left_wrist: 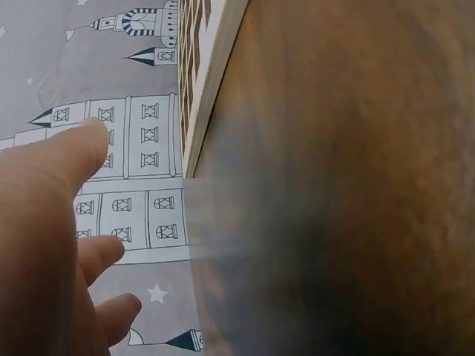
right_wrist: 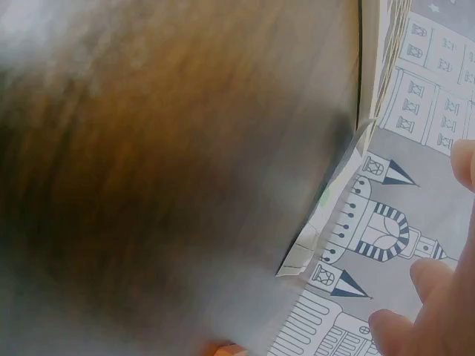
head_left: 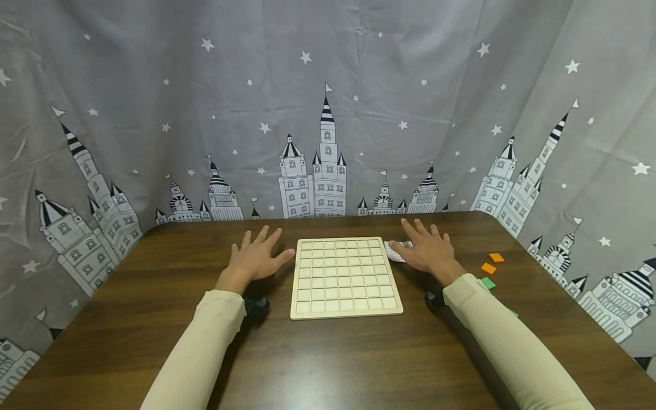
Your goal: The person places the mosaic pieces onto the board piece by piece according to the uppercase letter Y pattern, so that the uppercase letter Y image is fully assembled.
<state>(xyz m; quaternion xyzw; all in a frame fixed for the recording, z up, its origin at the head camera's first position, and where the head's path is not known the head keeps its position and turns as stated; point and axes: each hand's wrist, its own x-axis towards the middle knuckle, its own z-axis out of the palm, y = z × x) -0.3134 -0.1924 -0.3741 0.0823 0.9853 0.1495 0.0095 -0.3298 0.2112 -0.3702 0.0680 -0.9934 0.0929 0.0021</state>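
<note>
Two bare hands flank a pale wooden square board divided into small cells (head_left: 345,275), which lies flat on a dark brown wood-grain table (head_left: 154,324). The left hand (head_left: 254,259) is just beside its left edge, the right hand (head_left: 429,250) past its right edge; both have fingers spread and grip nothing. From this pose, I judge that loose wrists and even pressure from both sides would stop any touch from skewing the board. The right side seems to need more care: in the head view the thumb overlaps a curled white printed paper sheet (head_left: 395,256), which could snag. The cream right sleeve (head_left: 507,336) partly hides flat green tiles (head_left: 487,283); raising that forearm before any sideways move should spare them and the two flat orange tiles (head_left: 496,258) nearby.
</note>
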